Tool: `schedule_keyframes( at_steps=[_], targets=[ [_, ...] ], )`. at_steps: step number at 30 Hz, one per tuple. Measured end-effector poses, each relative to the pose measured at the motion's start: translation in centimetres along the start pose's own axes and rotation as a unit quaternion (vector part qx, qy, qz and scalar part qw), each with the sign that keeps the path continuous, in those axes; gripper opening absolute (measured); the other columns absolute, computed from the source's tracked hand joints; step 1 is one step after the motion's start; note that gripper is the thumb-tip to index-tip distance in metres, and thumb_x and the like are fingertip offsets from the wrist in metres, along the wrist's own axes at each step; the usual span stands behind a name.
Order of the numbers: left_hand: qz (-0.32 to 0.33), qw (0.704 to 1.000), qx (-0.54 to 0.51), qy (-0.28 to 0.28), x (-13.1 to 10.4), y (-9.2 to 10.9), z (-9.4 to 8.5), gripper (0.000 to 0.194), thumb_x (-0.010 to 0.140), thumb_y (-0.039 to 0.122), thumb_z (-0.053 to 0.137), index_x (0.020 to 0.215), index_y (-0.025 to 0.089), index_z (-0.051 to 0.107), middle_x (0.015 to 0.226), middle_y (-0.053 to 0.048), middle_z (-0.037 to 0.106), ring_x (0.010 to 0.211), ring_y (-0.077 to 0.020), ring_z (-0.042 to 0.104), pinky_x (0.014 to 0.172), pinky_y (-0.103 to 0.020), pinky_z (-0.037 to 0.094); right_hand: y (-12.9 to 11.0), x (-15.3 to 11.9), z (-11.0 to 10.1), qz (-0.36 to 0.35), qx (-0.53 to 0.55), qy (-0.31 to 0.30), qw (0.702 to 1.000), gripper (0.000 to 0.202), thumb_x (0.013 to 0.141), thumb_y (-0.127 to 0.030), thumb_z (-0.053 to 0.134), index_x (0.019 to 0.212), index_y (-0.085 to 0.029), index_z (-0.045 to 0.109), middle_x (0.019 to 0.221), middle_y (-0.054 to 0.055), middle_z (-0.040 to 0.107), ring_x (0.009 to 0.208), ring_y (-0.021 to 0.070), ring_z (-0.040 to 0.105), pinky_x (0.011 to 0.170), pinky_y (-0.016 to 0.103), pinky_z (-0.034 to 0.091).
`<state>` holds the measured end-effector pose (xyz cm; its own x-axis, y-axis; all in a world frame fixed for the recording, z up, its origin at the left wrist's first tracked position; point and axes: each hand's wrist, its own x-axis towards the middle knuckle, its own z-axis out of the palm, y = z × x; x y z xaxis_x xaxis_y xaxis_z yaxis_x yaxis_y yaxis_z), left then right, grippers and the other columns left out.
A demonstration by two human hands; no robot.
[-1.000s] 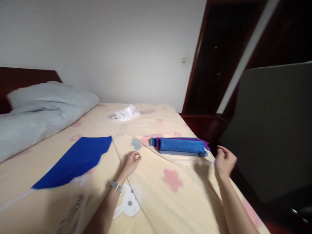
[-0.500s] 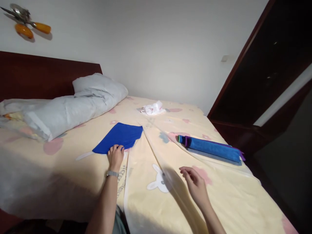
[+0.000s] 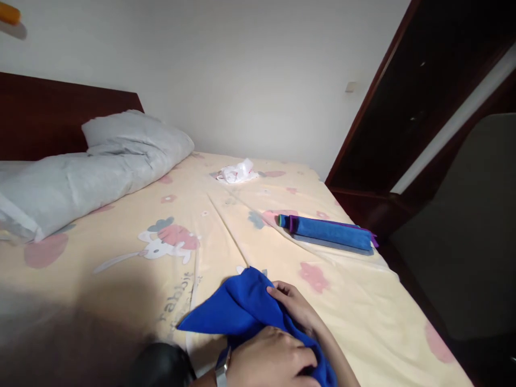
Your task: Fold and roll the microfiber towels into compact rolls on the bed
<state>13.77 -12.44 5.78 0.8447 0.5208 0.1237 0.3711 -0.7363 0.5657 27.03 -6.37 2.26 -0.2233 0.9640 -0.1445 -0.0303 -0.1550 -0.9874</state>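
A bright blue cloth (image 3: 242, 301) is bunched up at the near part of the bed, with one pointed corner spread to the left. My left hand (image 3: 270, 357), with a watch at its wrist, is closed on the cloth's near part, fingers curled. On the far right side of the cloth, my right hand (image 3: 296, 306) pinches its edge between thumb and fingers. Part of the cloth is hidden under my left hand and drapes over my right forearm.
Blue and purple rolled cloths (image 3: 330, 231) lie on the patterned bed sheet (image 3: 217, 236), toward its right edge. A crumpled white plastic bag (image 3: 237, 172) sits farther back. A grey folded quilt (image 3: 100, 166) lies along the dark headboard (image 3: 60, 113) at left.
The blue cloth has come off its flat spot on the left, moved nearer and to the right, and is now bunched. My right hand has taken hold of it too. The view has shifted right.
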Motion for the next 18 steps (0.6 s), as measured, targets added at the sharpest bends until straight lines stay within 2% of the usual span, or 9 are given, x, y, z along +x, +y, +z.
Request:
schedule_keyframes(
  at_steps=[1, 3, 5, 7, 8, 10, 12, 14, 18],
  targets=[
    [-0.009, 1.0, 0.006, -0.015, 0.0, -0.5, -0.2, 0.028, 0.085, 0.052, 0.063, 0.096, 0.027, 0.068, 0.085, -0.001, 0.074, 0.076, -0.0194, 0.069, 0.07, -0.028, 0.047, 0.0, -0.3, -0.3, -0.002, 0.015, 0.004, 1.0, 0.036, 0.079, -0.055, 0.069, 0.079, -0.019, 0.068, 0.075, 0.002, 0.066, 0.073, 0.0203, 0.062, 0.07, 0.031, 0.049],
    [-0.056, 0.998, 0.028, 0.003, -0.3, -2.4, -1.3, 0.03, 0.084, 0.055, 0.063, 0.096, 0.028, 0.067, 0.085, 0.0, 0.073, 0.077, -0.02, 0.068, 0.068, -0.029, 0.045, -0.6, -0.9, -1.5, -0.039, 0.022, 0.05, 0.998, 0.036, 0.08, -0.054, 0.069, 0.081, -0.019, 0.066, 0.075, 0.002, 0.066, 0.072, 0.0196, 0.06, 0.069, 0.029, 0.047],
    [-0.131, 0.986, 0.079, 0.071, -0.9, -5.0, -2.9, 0.029, 0.084, 0.052, 0.064, 0.099, 0.027, 0.066, 0.095, -0.003, 0.071, 0.089, -0.0235, 0.066, 0.077, -0.032, 0.046, -1.8, -1.8, -3.2, -0.084, 0.021, 0.114, 0.99, 0.033, 0.08, -0.052, 0.069, 0.087, -0.02, 0.066, 0.081, 0.002, 0.067, 0.076, 0.0201, 0.059, 0.071, 0.029, 0.046],
    [-0.203, 0.958, 0.137, 0.148, -1.6, -7.8, -4.1, 0.042, 0.08, 0.054, 0.066, 0.111, 0.025, 0.064, 0.113, -0.009, 0.066, 0.107, -0.0299, 0.06, 0.089, -0.038, 0.044, -3.0, -2.6, -4.9, -0.108, 0.018, 0.167, 0.98, 0.029, 0.078, -0.048, 0.069, 0.086, -0.021, 0.063, 0.082, 0.001, 0.065, 0.075, 0.0193, 0.058, 0.071, 0.028, 0.044],
    [-0.229, 0.944, 0.156, 0.18, -1.9, -9.3, -4.6, 0.052, 0.079, 0.057, 0.066, 0.119, 0.024, 0.061, 0.123, -0.012, 0.062, 0.117, -0.0328, 0.055, 0.095, -0.041, 0.042, -3.5, -3.0, -5.7, -0.109, 0.016, 0.181, 0.977, 0.026, 0.077, -0.045, 0.069, 0.083, -0.021, 0.061, 0.081, 0.0, 0.064, 0.074, 0.0185, 0.057, 0.069, 0.027, 0.043],
    [-0.259, 0.926, 0.163, 0.221, -2.3, -12.0, -4.9, 0.065, 0.079, 0.061, 0.063, 0.132, 0.024, 0.053, 0.139, -0.015, 0.053, 0.13, -0.0346, 0.046, 0.105, -0.044, 0.036, -4.0, -3.5, -6.7, -0.081, 0.006, 0.165, 0.983, 0.019, 0.074, -0.038, 0.066, 0.076, -0.021, 0.057, 0.074, -0.001, 0.061, 0.069, 0.0169, 0.054, 0.064, 0.025, 0.041],
    [-0.274, 0.922, 0.132, 0.24, -2.3, -14.2, -4.7, 0.063, 0.084, 0.061, 0.056, 0.135, 0.023, 0.052, 0.141, -0.014, 0.053, 0.132, -0.032, 0.046, 0.108, -0.044, 0.035, -3.7, -3.5, -6.9, -0.037, -0.008, 0.122, 0.992, 0.016, 0.071, -0.032, 0.064, 0.072, -0.021, 0.052, 0.07, -0.003, 0.058, 0.066, 0.0156, 0.052, 0.06, 0.024, 0.039],
    [-0.285, 0.918, 0.076, 0.264, -2.0, -15.5, -4.2, 0.056, 0.087, 0.057, 0.054, 0.131, 0.022, 0.056, 0.133, -0.012, 0.06, 0.126, -0.0288, 0.053, 0.107, -0.042, 0.037, -2.7, -2.9, -6.5, -0.013, -0.01, 0.1, 0.995, 0.019, 0.071, -0.032, 0.065, 0.074, -0.021, 0.049, 0.07, -0.004, 0.057, 0.066, 0.0152, 0.053, 0.059, 0.024, 0.039],
    [-0.292, 0.902, -0.063, 0.31, -0.9, -15.7, -3.3, 0.046, 0.084, 0.047, 0.06, 0.123, 0.024, 0.062, 0.124, -0.009, 0.067, 0.117, -0.025, 0.06, 0.105, -0.036, 0.041, 0.0, -1.0, -5.0, -0.019, 0.013, 0.146, 0.989, 0.039, 0.068, -0.042, 0.073, 0.096, -0.025, 0.05, 0.083, -0.001, 0.064, 0.077, 0.02, 0.062, 0.068, 0.031, 0.049]
  ],
)
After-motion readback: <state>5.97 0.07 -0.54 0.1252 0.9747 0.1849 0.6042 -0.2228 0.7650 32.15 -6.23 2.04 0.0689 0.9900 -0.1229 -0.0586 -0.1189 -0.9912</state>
